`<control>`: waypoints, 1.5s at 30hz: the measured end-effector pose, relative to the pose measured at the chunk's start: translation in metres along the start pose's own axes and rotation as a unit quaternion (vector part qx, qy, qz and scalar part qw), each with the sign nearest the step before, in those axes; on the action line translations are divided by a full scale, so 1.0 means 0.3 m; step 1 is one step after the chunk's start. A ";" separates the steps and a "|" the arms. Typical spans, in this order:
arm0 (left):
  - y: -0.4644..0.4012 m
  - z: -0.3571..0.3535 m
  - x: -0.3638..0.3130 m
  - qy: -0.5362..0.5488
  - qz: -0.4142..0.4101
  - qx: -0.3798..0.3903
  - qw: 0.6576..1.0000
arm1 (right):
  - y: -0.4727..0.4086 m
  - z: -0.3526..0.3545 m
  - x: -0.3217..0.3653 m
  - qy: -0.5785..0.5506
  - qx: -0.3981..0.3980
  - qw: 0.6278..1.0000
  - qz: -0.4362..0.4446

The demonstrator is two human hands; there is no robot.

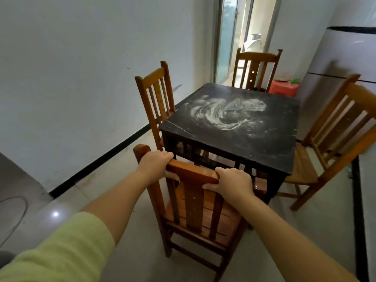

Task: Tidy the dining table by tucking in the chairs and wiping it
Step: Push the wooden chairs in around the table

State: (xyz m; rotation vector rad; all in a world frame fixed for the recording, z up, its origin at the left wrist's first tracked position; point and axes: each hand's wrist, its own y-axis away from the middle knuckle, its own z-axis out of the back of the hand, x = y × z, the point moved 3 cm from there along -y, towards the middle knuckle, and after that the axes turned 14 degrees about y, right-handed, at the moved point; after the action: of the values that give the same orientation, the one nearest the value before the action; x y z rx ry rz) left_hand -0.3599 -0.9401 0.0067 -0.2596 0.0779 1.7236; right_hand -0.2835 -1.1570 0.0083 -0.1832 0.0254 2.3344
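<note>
The dark square worktop [234, 127] stands mid-room, its surface smeared with a white powdery swirl [223, 112] toward the far centre, so the wiping looks not yet done; no cloth is in view. Four wooden chairs surround it. The right chair [333, 135] sits angled with most of its seat showing, well out from the worktop, and by my reading needs tucking. The left chair [156, 98] stands close against the left edge, and the far chair [256, 70] appears drawn up at the far edge. The near chair [195, 200] has its seat mostly out in front of the near edge, with only its front reaching under. The left hand [154, 165] and the right hand [234, 182] each have their grip wrapped around this chair's top rail, placed for pushing it in. The tidying seems at an early stage.
</note>
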 end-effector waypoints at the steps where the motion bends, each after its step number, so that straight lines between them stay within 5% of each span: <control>1: -0.030 0.003 0.011 -0.001 -0.004 0.004 1.000 | -0.025 0.003 -0.008 0.000 0.002 1.000 0.000; 8: -0.118 0.008 -0.018 -0.005 -0.004 -0.014 1.000 | -0.099 0.039 -0.103 0.004 0.008 0.999 0.034; 16: -0.008 -0.144 -0.179 0.013 -0.134 -0.104 0.985 | 0.037 -0.018 -0.253 0.009 0.049 0.995 0.081; 26: -0.088 -0.138 -0.010 -0.002 -0.247 -0.066 0.967 | 0.067 -0.109 -0.058 -0.090 0.020 0.996 -0.020; 33: -0.231 -0.131 0.189 0.009 -0.180 -0.010 0.984 | -0.143 -0.112 0.068 -0.078 0.015 0.996 -0.047; 45: -0.275 -0.124 0.203 0.030 -0.094 0.018 0.995 | -0.201 -0.077 0.063 -0.030 0.022 0.998 -0.046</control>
State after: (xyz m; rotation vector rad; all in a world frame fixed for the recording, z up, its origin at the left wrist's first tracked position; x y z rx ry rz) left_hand -0.2832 -0.8745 -0.0348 -0.2828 0.1253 1.5265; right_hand -0.2503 -1.1033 -0.0149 -0.0899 0.0368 2.2434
